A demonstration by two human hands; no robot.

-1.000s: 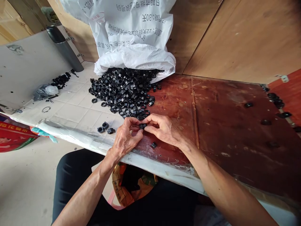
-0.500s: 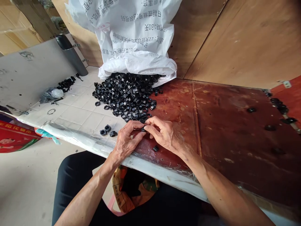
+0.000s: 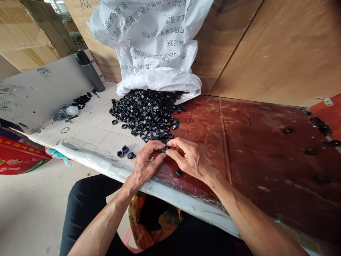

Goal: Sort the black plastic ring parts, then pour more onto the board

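Note:
Between the fingertips of both hands sits a small black plastic ring [image 3: 165,149]. My left hand [image 3: 147,160] pinches it from the left, thumb and forefinger closed on its side. From the right, my right hand [image 3: 188,156] grips the same ring between thumb and forefinger. Just beyond the fingers lies a heap of black plastic rings [image 3: 145,112], spilling from the mouth of a white woven sack [image 3: 160,78]. One loose black ring [image 3: 178,173] lies under my right hand, near the table edge. Several black pieces [image 3: 125,149] rest left of my left hand.
A dark grey flask [image 3: 92,73] leans at the back left, near a clear plastic bag [image 3: 62,112] and small black parts [image 3: 82,100]. Scattered black pieces [image 3: 311,152] lie on the red-brown board [image 3: 253,142] at right. Below the table edge hangs an open orange bag [image 3: 137,227].
The whole view has shifted slightly, with the scene sitting lower and further right. Both hands keep hold of the small ring, which now shows more clearly between the fingertips.

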